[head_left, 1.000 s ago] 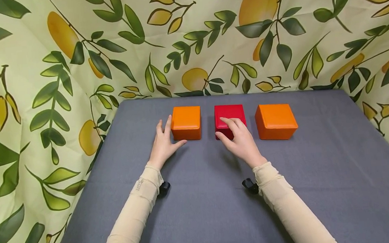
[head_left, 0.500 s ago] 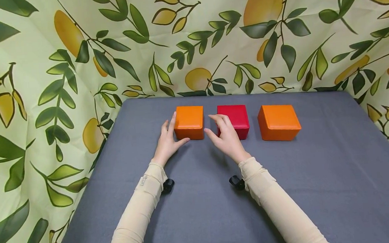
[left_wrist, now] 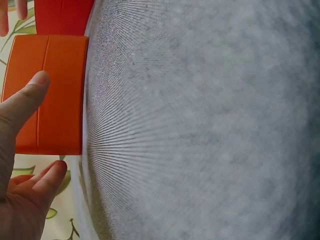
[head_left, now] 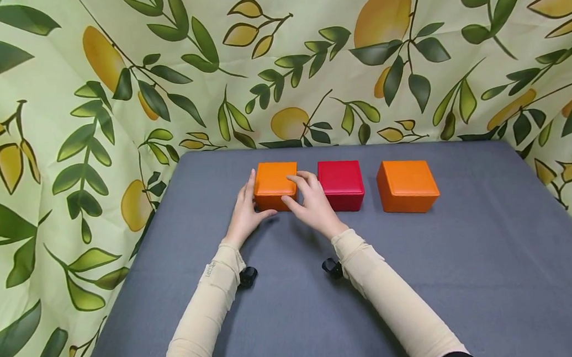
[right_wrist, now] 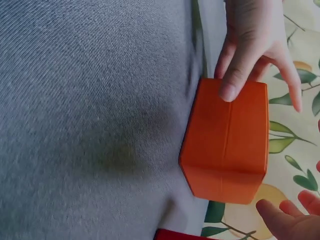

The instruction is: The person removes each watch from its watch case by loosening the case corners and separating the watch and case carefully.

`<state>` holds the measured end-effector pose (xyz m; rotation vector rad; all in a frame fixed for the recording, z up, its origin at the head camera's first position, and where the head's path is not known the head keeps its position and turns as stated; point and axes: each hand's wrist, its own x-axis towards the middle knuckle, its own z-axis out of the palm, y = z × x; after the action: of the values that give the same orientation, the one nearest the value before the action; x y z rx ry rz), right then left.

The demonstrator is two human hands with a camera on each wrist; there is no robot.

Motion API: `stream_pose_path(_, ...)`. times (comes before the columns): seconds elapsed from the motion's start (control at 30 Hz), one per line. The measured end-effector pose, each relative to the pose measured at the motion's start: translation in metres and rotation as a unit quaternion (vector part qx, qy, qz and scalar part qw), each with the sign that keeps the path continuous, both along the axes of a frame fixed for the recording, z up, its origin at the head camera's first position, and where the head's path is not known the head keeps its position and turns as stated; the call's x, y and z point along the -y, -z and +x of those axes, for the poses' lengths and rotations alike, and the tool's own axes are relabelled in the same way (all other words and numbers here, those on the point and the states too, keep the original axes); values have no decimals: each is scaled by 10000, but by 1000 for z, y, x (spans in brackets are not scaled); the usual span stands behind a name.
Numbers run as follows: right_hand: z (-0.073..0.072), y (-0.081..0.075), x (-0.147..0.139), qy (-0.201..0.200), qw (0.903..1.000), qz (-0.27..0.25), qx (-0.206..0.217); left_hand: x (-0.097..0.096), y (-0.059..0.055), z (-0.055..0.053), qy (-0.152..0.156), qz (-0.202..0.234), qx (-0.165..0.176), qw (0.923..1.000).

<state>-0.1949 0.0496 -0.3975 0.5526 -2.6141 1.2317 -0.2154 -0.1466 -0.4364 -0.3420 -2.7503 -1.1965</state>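
Observation:
Leftmost of three boxes is an orange box [head_left: 273, 179] with a stitched lid. My left hand [head_left: 245, 217] is beside its left side, fingers spread and extended, thumb in front of the near face. In the left wrist view that thumb [left_wrist: 27, 97] overlaps the orange front and the fingertips [left_wrist: 52, 175] lie just past the side. My right hand [head_left: 314, 205] is at the box's near right corner, fingers slightly bent; the right wrist view shows its fingertips [right_wrist: 267, 212] apart from the box. A red box [head_left: 341, 183] sits close to the right hand.
Another orange box [head_left: 408, 186] stands to the right of the red one. All the boxes rest near the back edge of a grey cloth-covered table [head_left: 296, 321]. A leaf-and-fruit patterned curtain [head_left: 277, 52] hangs behind and at the sides.
My right hand has moved left, from over the red box to the right side of the leftmost orange box. The left hand stays beside that box. The boxes stay in their places.

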Motion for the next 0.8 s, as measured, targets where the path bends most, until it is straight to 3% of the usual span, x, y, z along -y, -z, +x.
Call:
stream_pose_path(0.47, -13, 8, 16, 107, 9967, 99, 796, -1, 8, -7, 32, 154, -89, 9998)
stream_pose_path(0.8, -20, 18, 22, 257, 9953, 230, 908, 4, 17, -11, 7, 419, 351, 9985)
